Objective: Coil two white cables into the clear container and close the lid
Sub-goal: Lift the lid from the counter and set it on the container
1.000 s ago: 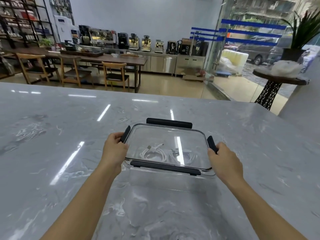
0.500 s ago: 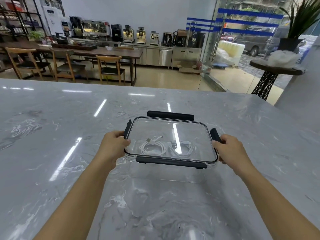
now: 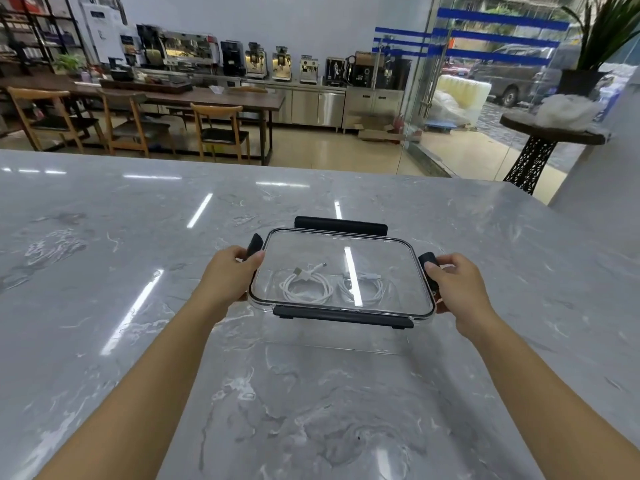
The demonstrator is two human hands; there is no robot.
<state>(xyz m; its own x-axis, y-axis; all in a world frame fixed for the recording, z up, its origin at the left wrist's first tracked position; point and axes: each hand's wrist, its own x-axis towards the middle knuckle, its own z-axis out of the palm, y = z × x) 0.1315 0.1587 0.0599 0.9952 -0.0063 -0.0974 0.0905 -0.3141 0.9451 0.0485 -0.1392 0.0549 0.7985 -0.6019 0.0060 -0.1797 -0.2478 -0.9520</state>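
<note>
Head view: marble counter (image 3: 104,306) fills the frame from the near edge to its far edge, where the floor begins. Right far corner of the counter ends close to a white wall (image 3: 609,168). Bare marble lies on every side of the container (image 3: 341,336): wide to the left, somewhat less to the right, a broad strip on the near side between the forearms, and a clear band on the far side up to the counter edge.

Container stands mid-counter, slightly right of centre, clear walls, clear lid (image 3: 341,268) lying on top. Four dark latches: far latch (image 3: 341,226) sticks up, near latch (image 3: 343,316) lies along the front rim (whether snapped shut, cannot tell). Inside, on the floor of the container, two coiled white cables side by side: left cable (image 3: 306,287) and right cable (image 3: 363,289), close but apart.

Left hand (image 3: 228,275) curled around the left end of the lid, thumb on the rim, fingers against the left latch (image 3: 254,244). Right hand (image 3: 457,289) curled around the right end, thumb pressing the right latch (image 3: 427,261), fingers wrapped under the side. Both hands are closed onto the container ends, not flat or spread.
</note>
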